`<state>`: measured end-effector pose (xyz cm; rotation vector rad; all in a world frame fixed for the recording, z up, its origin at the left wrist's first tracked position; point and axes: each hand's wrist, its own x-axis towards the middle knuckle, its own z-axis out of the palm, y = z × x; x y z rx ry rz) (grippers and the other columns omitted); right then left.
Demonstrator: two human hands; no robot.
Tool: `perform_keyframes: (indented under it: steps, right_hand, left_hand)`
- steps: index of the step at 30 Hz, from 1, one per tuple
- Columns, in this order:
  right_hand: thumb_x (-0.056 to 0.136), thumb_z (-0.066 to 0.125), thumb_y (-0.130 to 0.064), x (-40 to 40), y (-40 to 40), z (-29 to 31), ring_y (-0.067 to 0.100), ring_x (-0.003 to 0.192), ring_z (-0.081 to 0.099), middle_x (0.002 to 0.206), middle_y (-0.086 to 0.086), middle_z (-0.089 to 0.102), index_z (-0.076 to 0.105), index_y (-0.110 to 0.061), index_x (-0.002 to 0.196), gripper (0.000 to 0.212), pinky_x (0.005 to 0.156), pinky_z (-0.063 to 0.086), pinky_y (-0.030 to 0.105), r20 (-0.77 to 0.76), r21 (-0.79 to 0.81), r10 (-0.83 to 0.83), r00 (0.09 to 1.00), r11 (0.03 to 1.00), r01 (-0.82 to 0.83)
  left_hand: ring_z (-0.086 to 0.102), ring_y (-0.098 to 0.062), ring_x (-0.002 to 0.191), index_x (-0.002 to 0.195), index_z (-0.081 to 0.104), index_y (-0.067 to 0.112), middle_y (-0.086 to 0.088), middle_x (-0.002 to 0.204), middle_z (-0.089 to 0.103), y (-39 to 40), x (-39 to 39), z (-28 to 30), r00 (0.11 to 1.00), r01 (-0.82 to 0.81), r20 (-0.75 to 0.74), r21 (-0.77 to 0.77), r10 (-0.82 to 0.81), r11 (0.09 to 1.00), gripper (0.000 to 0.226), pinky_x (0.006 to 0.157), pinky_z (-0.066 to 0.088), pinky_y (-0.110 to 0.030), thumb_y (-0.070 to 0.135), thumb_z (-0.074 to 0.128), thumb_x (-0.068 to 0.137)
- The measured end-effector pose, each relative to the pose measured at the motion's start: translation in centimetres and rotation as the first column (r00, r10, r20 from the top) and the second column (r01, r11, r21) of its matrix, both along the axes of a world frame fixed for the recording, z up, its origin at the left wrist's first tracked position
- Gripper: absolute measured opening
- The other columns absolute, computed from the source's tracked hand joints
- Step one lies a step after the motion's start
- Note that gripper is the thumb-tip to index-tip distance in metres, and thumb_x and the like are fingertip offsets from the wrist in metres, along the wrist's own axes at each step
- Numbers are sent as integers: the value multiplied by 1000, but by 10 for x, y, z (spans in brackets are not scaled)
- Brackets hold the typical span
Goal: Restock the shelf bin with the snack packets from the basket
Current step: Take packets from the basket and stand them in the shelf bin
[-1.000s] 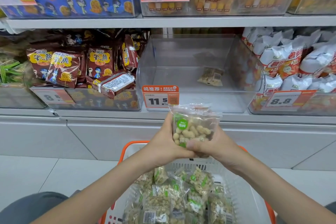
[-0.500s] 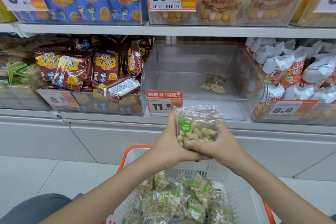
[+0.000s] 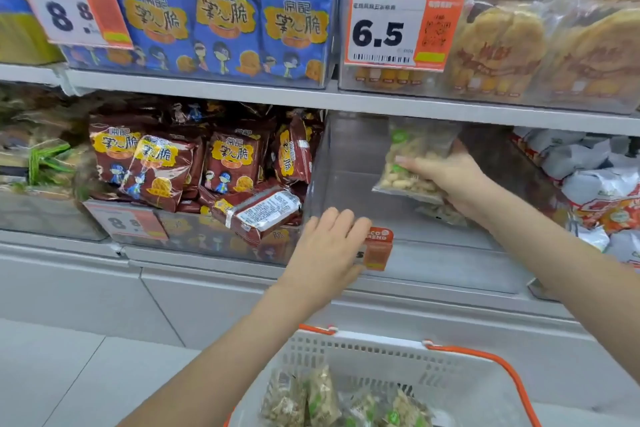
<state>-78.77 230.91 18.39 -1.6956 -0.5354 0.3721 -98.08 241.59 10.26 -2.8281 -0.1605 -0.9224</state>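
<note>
Packets (image 3: 346, 402) lie heaped in the basket (image 3: 363, 350) nearest the camera: light, soft clear bags of loose nuts, probably crinkly and a little slippery, best pinched at a side edge or sealed seam, not squeezed. Further on, the left hand (image 3: 329, 253) rests with relaxed fingers on the front lip of the clear bin (image 3: 450, 253). Inside the bin, the right hand (image 3: 446, 177) grips one packet (image 3: 408, 163) by its side, above another lying on the bin floor.

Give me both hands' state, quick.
Left hand: open, fingers resting on the clear bin's front edge.
Right hand: holding a peanut packet inside the bin.
</note>
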Motion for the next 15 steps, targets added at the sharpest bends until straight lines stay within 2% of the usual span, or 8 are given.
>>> perform_keyframes:
  steps: [2, 3, 5, 6, 9, 11, 13, 15]
  right_hand:
    - [17, 90, -61, 27, 33, -14, 16, 98, 68, 113, -1, 69, 55, -19, 123, 119, 91, 54, 34, -18, -55, -21, 1000, 998, 20]
    - [15, 89, -64, 39, 47, -22, 15, 99, 68, 115, -2, 68, 55, -21, 123, 121, 90, 54, 33, -28, -76, -18, 999, 997, 16]
    - [29, 91, -60, 57, 75, -35, 12, 98, 68, 116, -2, 67, 52, -20, 125, 111, 80, 56, 23, -24, -85, 25, 999, 996, -27]
    - [42, 93, -51, 59, 87, -37, 10, 96, 68, 114, -2, 68, 51, -18, 125, 99, 73, 56, 18, -20, -72, 54, 998, 996, -55]
    - [65, 88, -20, 59, 110, -48, 12, 93, 68, 108, -1, 66, 45, -15, 118, 69, 71, 58, 22, 7, -12, 66, 998, 998, -66]
    - [72, 83, -12, 60, 121, -62, 15, 94, 66, 109, 1, 64, 40, -16, 118, 64, 68, 57, 20, 19, -28, 121, 993, 992, -120]
    - [73, 82, -15, 65, 130, -81, 21, 106, 63, 118, 3, 60, 38, -10, 125, 68, 80, 56, 25, 36, -114, 192, 981, 976, -187]
    - [73, 82, -28, 65, 134, -92, 22, 122, 52, 127, 2, 53, 38, -11, 128, 72, 101, 43, 32, 133, -289, 199, 971, 945, -154]
  left_hand:
    - [43, -23, 78, 98, 43, 16, -1, 84, 53, -1, 6, -5, 997, -51, 67, 27, 49, 998, 66, 61, 35, -32, 29, 85, 48]
    - [41, -23, 78, 98, 42, 16, -1, 83, 53, 0, 8, -7, 995, -57, 84, 38, 54, 998, 65, 61, 32, -32, 25, 84, 48]
    - [40, -22, 77, 99, 41, 16, -1, 83, 52, 2, 9, -9, 995, -47, 92, 39, 43, 998, 65, 60, 31, -32, 22, 83, 49]
    - [40, -22, 76, 98, 41, 16, -1, 82, 51, 2, 10, -9, 995, -39, 92, 26, 36, 999, 65, 60, 30, -31, 22, 83, 48]
    - [40, -22, 75, 95, 39, 17, 0, 81, 49, 3, 12, -9, 996, -36, 82, -10, 37, 999, 67, 60, 25, -31, 19, 84, 44]
    - [43, -23, 73, 93, 39, 17, 0, 80, 50, 2, 13, -10, 996, -32, 84, -17, 33, 999, 65, 60, 27, -31, 21, 83, 46]
    - [45, -23, 72, 93, 39, 17, 0, 80, 50, 3, 13, -9, 996, -23, 80, -26, 25, 999, 62, 58, 29, -31, 20, 82, 48]
    - [45, -23, 73, 94, 39, 18, 0, 81, 50, 3, 12, -9, 998, -26, 60, -33, 28, 999, 65, 58, 30, -31, 19, 83, 46]
